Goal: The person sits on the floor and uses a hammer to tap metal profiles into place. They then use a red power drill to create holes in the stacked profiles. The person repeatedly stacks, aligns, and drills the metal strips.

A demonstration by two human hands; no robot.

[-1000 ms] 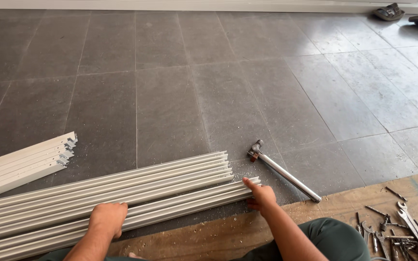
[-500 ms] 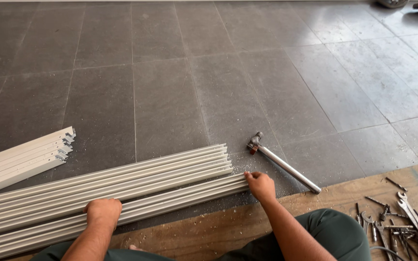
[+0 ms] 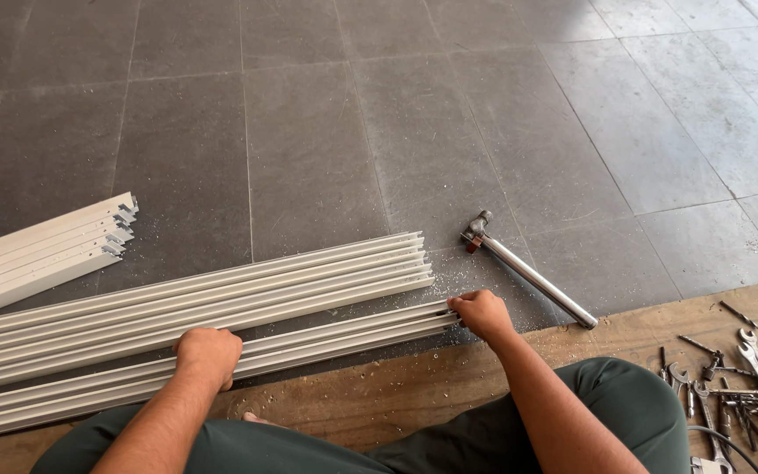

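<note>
Hands rest on the nearest pair of long white metal strips [image 3: 221, 369] lying on the grey tiled floor [image 3: 379, 114]. The left hand [image 3: 210, 355] is closed over the strips partway along; the right hand [image 3: 482, 314] pinches their cut end. Just beyond them lies a bigger row of similar strips [image 3: 195, 303], side by side with ends roughly level, and a shorter bundle [image 3: 37, 254] sits apart at the left. Judging by this, most strips seem already laid out, and the near pair is not yet pushed up against the row. A hammer [image 3: 528, 270] lies just beyond the right hand; spanners [image 3: 747, 377] lie scattered on the wooden board [image 3: 432, 386].
</note>
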